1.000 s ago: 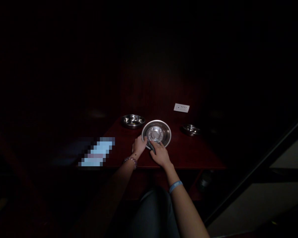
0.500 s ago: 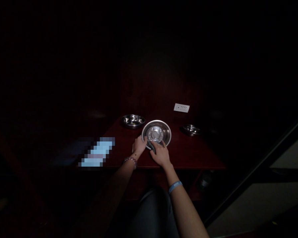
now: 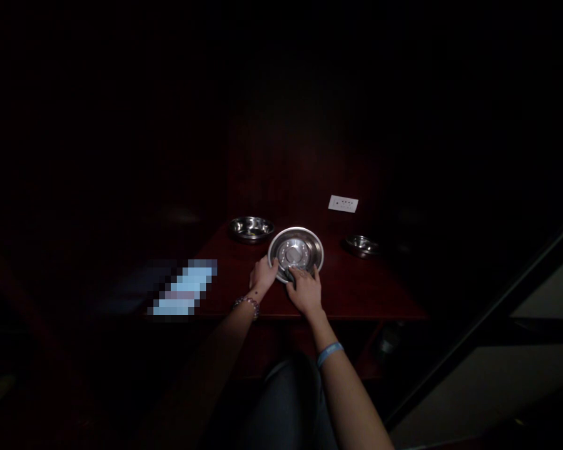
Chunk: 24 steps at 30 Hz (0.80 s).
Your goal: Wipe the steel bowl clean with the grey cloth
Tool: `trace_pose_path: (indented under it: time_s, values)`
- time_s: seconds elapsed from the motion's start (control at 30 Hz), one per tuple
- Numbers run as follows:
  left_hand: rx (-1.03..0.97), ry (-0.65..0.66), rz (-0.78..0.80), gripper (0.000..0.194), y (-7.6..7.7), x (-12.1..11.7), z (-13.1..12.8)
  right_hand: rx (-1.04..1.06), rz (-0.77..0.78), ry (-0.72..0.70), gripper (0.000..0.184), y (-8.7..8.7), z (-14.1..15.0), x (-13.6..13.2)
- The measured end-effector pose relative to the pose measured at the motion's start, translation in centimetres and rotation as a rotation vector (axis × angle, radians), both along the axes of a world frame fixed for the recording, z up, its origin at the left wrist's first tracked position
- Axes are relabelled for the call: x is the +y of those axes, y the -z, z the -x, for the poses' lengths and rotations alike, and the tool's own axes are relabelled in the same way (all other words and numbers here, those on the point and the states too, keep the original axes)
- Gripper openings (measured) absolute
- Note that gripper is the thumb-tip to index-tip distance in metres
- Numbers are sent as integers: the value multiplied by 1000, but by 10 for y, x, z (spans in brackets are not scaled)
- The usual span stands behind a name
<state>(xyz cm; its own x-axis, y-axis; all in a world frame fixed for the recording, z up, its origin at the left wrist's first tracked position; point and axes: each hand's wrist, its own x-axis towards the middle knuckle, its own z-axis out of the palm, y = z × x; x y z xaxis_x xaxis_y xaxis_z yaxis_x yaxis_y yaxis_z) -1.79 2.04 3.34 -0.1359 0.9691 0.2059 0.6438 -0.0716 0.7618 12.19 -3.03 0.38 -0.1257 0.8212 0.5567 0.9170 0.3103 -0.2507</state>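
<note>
A shiny steel bowl is tilted with its inside facing me. My left hand grips its left rim, thumb over the edge and the other fingers mostly hidden behind. Against the lower inside of the bowl, my right hand presses a dark grey cloth, only a small part of which shows under the fingers. Most of that hand lies over the near rim.
Two more steel bowls stand on the dark red table: a bowl at the back left and a smaller bowl at the right. A white socket plate is on the back panel. Below stands a bottle.
My right hand has shifted slightly to the right along the bowl's lower inside, its fingers changing position with the cloth. My left hand and the bowl stay nearly still.
</note>
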Motion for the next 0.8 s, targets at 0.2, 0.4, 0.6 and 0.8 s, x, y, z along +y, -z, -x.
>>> trace_pose_path:
  time_s: [0.2, 0.4, 0.6, 0.8]
  values:
    - [-14, -6, -8, 43, 5, 5, 1, 3, 10, -2, 43, 0, 0, 0]
    - [-23, -9, -21, 42, 6, 6, 1, -2, 24, 0, 43, -2, 0, -1]
    - [-19, -10, -13, 40, 3, 3, 0, -1, 31, 6, 44, -1, 0, 0]
    - [-11, -20, -3, 39, 0, 1, 0, -5, 28, 0, 45, -1, -1, 2]
